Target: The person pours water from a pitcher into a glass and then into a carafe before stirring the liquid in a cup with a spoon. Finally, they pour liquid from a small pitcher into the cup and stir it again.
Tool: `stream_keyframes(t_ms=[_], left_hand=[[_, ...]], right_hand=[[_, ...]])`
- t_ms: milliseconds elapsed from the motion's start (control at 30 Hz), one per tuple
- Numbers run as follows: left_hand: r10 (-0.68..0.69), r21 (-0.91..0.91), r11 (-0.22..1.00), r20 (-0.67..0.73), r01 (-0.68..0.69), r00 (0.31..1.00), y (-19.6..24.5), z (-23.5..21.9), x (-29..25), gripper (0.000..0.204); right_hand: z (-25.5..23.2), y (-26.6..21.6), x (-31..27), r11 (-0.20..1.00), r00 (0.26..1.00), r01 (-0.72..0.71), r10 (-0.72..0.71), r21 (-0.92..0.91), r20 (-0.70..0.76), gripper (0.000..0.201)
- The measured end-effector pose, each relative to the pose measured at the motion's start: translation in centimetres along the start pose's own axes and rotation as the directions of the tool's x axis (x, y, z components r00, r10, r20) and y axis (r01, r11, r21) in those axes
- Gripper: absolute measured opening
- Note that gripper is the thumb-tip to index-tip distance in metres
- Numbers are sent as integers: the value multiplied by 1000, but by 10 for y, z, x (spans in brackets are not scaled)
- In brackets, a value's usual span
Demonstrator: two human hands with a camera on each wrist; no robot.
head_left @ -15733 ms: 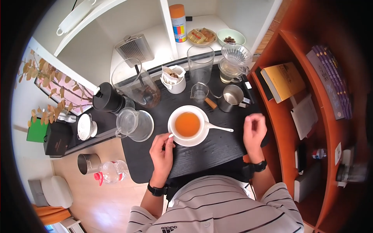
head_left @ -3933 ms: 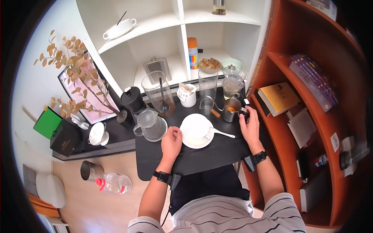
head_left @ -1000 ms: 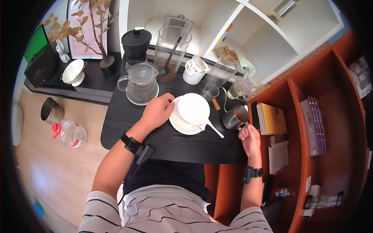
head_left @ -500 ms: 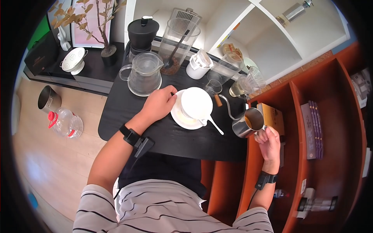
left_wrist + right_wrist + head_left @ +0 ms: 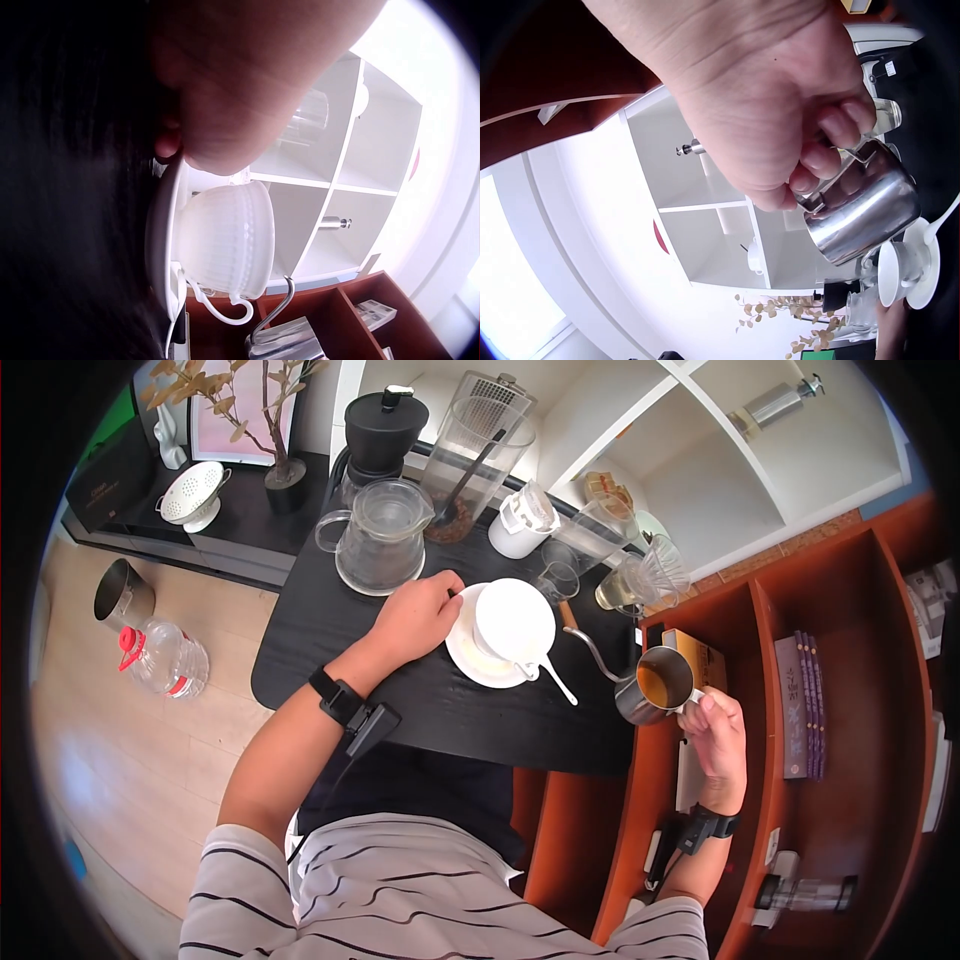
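Observation:
My right hand [image 5: 718,735] grips the handle of a stainless steel gooseneck pouring pitcher [image 5: 638,705], held up past the table's right edge. Orange-brown liquid shows inside it, and its thin curved spout points toward the table. The right wrist view has fingers curled through the handle of the pitcher [image 5: 866,206]. At the saucer's [image 5: 462,645] left rim, my left hand [image 5: 415,618] pinches the edge; its fingertips are partly hidden. A white ribbed teacup [image 5: 229,232] stands upright on that saucer, white inside. Beside the cup lies a white spoon [image 5: 560,682], its handle jutting over the rim.
Behind the saucer stand a glass carafe [image 5: 380,545], a black hand grinder [image 5: 385,435], a tall glass canister [image 5: 455,515], a white mug with a drip bag [image 5: 520,525], a small wooden-handled glass [image 5: 560,582] and a glass dripper [image 5: 655,575]. A red-brown bookcase [image 5: 760,660] borders the right.
Orange tea was in the cup at first; later the cup looks white inside and the pitcher holds orange liquid. My right hand has taken the pitcher and lifted it rightward. The left stays at the saucer.

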State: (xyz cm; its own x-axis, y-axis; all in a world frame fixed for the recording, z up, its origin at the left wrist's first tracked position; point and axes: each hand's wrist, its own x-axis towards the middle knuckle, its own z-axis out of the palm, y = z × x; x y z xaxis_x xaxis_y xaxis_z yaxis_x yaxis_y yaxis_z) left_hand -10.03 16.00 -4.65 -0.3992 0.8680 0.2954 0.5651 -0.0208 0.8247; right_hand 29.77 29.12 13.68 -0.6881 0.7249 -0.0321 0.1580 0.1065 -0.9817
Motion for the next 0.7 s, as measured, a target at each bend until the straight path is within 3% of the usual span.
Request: stream_keyframes(t_ms=[700], left_hand=[[-14,-18,1000,6,14,1000,0,0,0,18]], right_hand=[[34,-15,16,992,996,2,10,-128,89,47]])
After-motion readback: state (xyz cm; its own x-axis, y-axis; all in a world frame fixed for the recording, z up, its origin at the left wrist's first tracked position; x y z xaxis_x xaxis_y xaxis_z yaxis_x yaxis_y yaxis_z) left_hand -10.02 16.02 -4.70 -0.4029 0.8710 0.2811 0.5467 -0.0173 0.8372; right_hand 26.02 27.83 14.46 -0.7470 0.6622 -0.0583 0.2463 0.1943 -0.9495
